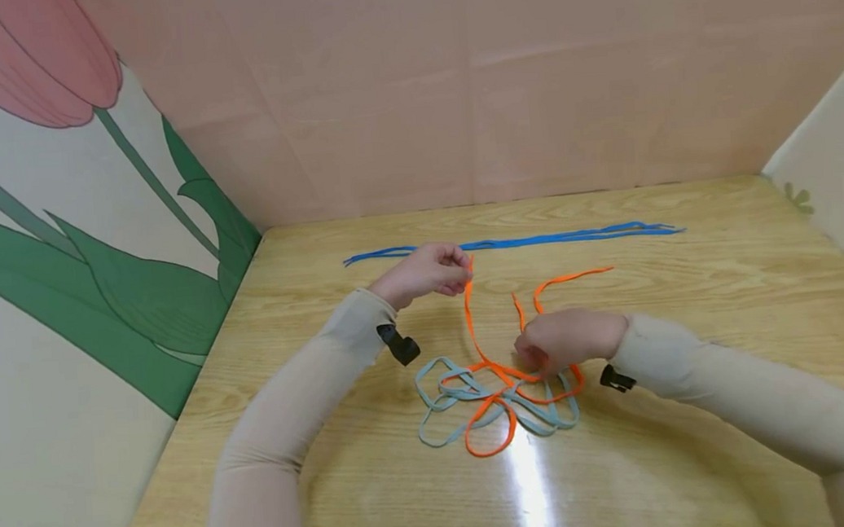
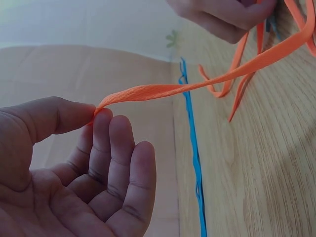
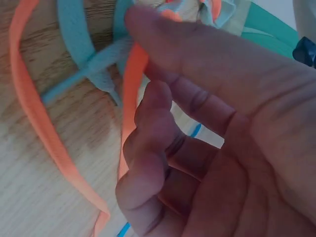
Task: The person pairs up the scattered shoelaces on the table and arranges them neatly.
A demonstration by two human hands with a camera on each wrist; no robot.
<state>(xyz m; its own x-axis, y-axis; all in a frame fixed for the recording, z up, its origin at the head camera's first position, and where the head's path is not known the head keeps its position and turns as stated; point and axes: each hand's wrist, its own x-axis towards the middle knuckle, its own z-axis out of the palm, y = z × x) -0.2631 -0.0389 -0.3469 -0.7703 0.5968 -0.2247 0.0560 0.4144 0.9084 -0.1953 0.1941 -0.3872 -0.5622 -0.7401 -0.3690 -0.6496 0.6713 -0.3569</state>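
An orange shoelace [image 1: 470,317] rises from the middle of the table to my left hand [image 1: 430,273], which pinches its end between thumb and forefinger; the other fingers are loosely bent in the left wrist view. Lower and to the right, my right hand [image 1: 570,336] holds another stretch of orange lace [image 3: 130,94] between thumb and forefinger, partly hidden by the fingers. Beneath the hands, orange loops lie tangled with a pale teal shoelace [image 3: 74,39] on the tabletop. Two orange ends stick out beyond the right hand, towards the back.
Several blue shoelaces [image 1: 538,240] lie stretched in a line along the back of the wooden table [image 1: 379,495]. A pink panel [image 1: 469,89] stands behind it. On the left is a wall panel with a tulip picture [image 1: 48,61]; a pale panel [image 1: 834,161] bounds the right.
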